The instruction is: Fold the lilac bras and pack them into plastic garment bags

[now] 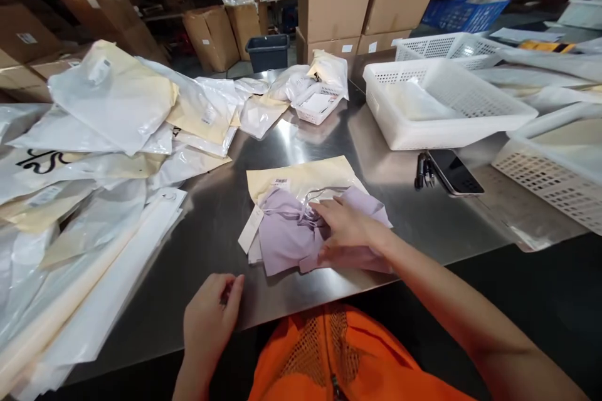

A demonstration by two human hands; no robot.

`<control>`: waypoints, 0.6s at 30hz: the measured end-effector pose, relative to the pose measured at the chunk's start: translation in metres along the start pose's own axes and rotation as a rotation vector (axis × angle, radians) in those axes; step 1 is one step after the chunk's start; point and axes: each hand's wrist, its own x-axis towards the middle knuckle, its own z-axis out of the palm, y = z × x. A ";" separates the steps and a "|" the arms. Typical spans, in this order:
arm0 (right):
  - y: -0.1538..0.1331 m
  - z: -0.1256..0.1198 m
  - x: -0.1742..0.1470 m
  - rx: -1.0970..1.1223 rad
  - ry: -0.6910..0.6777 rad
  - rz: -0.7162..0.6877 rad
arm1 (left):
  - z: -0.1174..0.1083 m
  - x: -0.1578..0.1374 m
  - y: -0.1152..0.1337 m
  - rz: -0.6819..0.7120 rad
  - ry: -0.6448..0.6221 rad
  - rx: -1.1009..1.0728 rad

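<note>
A lilac strappy garment point(285, 235) lies spread near the table's front edge, with thin straps gathered at its middle. A white hang tag point(251, 229) sticks out on its left side. Beneath it is a clear and cream plastic bag point(301, 174) with a barcode label point(281, 182). My right hand point(345, 222) rests on the garment, fingers stretched out near the straps. My left hand point(211, 313) is at the table's front edge, left of the garment and apart from it. Its fingers are curled in, and nothing shows in them.
A heap of bagged packages point(113, 106) covers the left side. A small white basket point(317, 105) stands at the back. On the right are a white basket point(399, 128), black pens point(420, 172), a phone point(456, 170) and another basket point(550, 182). Cardboard boxes point(336, 6) stand beyond.
</note>
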 end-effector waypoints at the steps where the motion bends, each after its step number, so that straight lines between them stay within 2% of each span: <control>1: -0.002 0.001 0.009 -0.037 -0.041 0.023 | 0.003 0.005 0.006 0.029 -0.032 -0.012; 4: -0.013 -0.001 0.025 -0.116 -0.091 0.039 | 0.011 0.017 0.024 0.126 -0.126 -0.016; 6: -0.019 -0.001 0.026 -0.161 -0.099 -0.007 | 0.016 0.020 0.033 0.198 -0.159 -0.002; 9: -0.022 0.002 0.021 -0.157 -0.111 -0.070 | 0.025 0.020 0.039 0.287 -0.177 0.003; 12: -0.017 0.005 0.010 -0.084 -0.152 -0.056 | 0.031 0.018 0.039 0.348 -0.162 -0.017; 15: -0.006 0.003 -0.011 0.065 -0.183 -0.092 | 0.029 0.017 0.037 0.433 -0.120 -0.074; 18: 0.012 0.000 -0.051 0.420 -0.106 -0.040 | 0.024 0.019 0.036 0.510 -0.046 -0.140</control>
